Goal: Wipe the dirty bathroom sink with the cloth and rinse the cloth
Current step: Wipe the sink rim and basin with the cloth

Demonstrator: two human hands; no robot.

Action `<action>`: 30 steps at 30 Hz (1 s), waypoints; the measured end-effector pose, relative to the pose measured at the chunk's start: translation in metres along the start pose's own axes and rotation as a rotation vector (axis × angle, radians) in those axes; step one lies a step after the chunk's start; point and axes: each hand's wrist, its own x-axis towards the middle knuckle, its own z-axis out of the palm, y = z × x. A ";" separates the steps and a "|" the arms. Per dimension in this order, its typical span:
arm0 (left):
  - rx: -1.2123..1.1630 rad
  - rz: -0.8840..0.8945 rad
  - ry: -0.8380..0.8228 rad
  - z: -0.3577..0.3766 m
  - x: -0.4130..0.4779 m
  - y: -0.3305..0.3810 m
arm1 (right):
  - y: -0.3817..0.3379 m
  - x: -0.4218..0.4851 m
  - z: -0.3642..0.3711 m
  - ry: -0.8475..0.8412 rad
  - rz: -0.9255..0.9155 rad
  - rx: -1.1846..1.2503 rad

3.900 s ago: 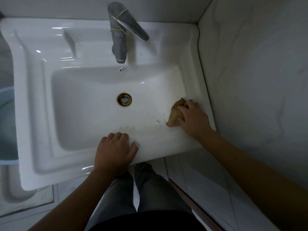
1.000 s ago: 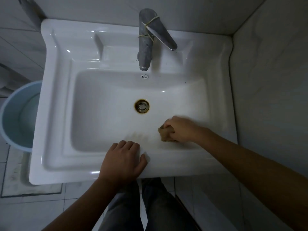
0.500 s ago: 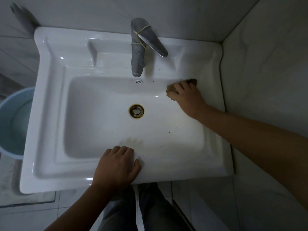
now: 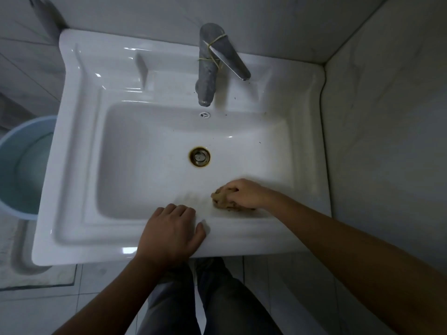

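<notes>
Sink (image 4: 79,165): white basin set into a tiled corner, seen from above, with the person standing at its front edge.
Bucket (image 4: 21,165): pale blue, on the floor just beside the sink's left side and partly cut off by the frame.
Left grip (image 4: 169,233): a bare hand lying palm down on the front rim, fingertips tipped over the inner edge. It holds nothing and looks to be bracing.
Smear (image 4: 193,197): a faint brownish patch on the basin's near wall, between the two hands.
Drain (image 4: 199,157): in the middle of the basin floor, ringed with a brown stain.
Faucet (image 4: 208,68): dull metal at the back rim, a rubber band wound round it. No water can be seen running.
Cloth (image 4: 221,200): a tan wad on the basin floor at the near right, touching the front wall.
Right grip (image 4: 244,193): fingers curled over the cloth, pressing it down.
Specks (image 4: 234,97): dark flecks scattered on the back rim right of the faucet.
Change: half a second ago the cloth was up on the back right rim beside the faucet; now it is down at the near wall. The left grip has not moved.
Meaning: wiping is mid-course, probably sweeping dirt forward. The flecks, smear and drain ring remain, and rinsing has not begun.
Count: one sink, one faucet, one drain, one cloth, one bucket, two hands.
</notes>
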 end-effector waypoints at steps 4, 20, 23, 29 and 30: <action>-0.001 0.003 0.010 -0.001 -0.001 0.000 | -0.019 0.002 -0.007 -0.146 0.036 0.188; 0.002 0.030 0.062 -0.003 0.000 0.002 | 0.005 0.053 -0.098 1.337 -0.095 0.367; 0.013 0.033 0.047 -0.004 0.001 0.003 | -0.016 0.065 -0.085 1.408 -0.096 0.488; 0.014 0.025 0.018 -0.005 0.001 0.000 | -0.088 0.084 -0.037 0.991 -0.441 0.369; 0.016 0.023 0.020 -0.005 0.001 0.001 | -0.098 0.085 -0.028 0.917 -0.500 0.286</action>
